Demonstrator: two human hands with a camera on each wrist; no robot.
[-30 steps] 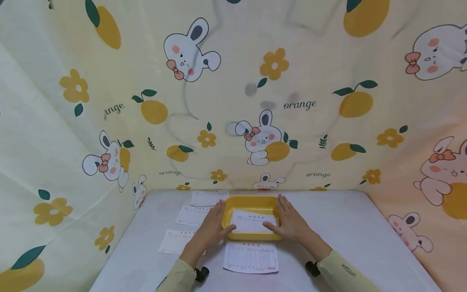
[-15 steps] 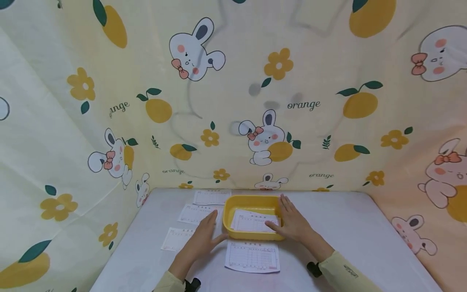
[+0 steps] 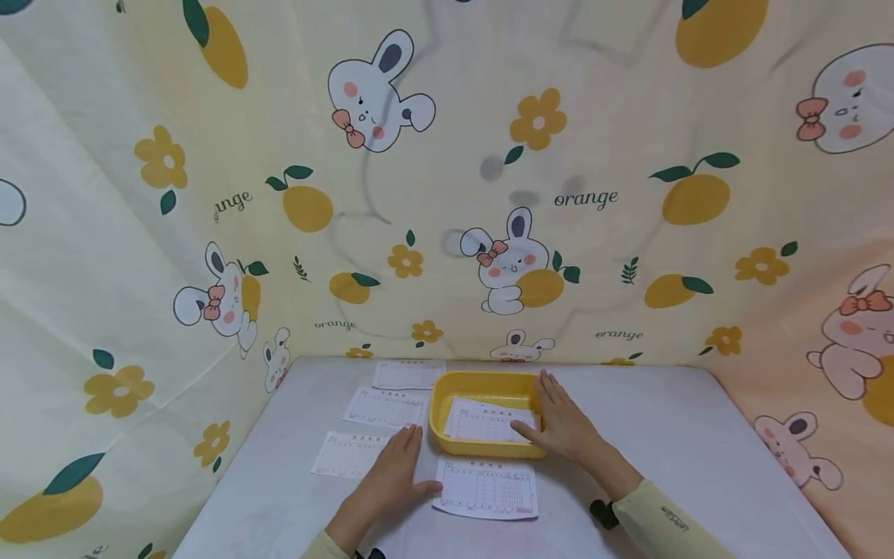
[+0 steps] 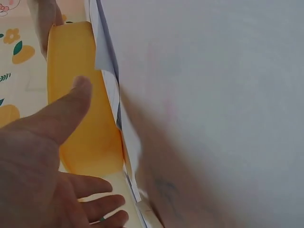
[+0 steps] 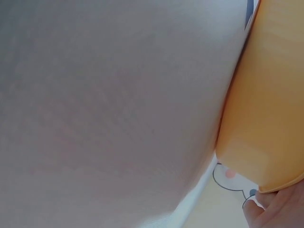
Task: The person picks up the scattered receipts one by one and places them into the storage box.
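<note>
In the head view a yellow plastic basin [image 3: 482,449] stands mid-table with a white printed form [image 3: 482,420] in it. My right hand [image 3: 569,425] rests along the basin's right end, fingers straight on the outside, thumb reaching over the near rim. My left hand [image 3: 393,475] is apart from the basin, below its left corner, fingers extended and thumb spread. Its thumb tip lies at the left edge of another printed form [image 3: 485,491] in front of the basin; contact cannot be told. In the left wrist view the thumb shows before the basin's yellow wall [image 4: 85,118].
Left of the basin, printed forms lie in a column: a far form [image 3: 409,376], a middle form [image 3: 386,407] and a near form [image 3: 348,455], partly covered by my left hand. The white table [image 3: 642,435] ends at a patterned curtain [image 3: 447,155].
My left hand has let go of the basin's left end and moved back towards me, beside the front form. The right hand stays at the basin, which keeps its place.
</note>
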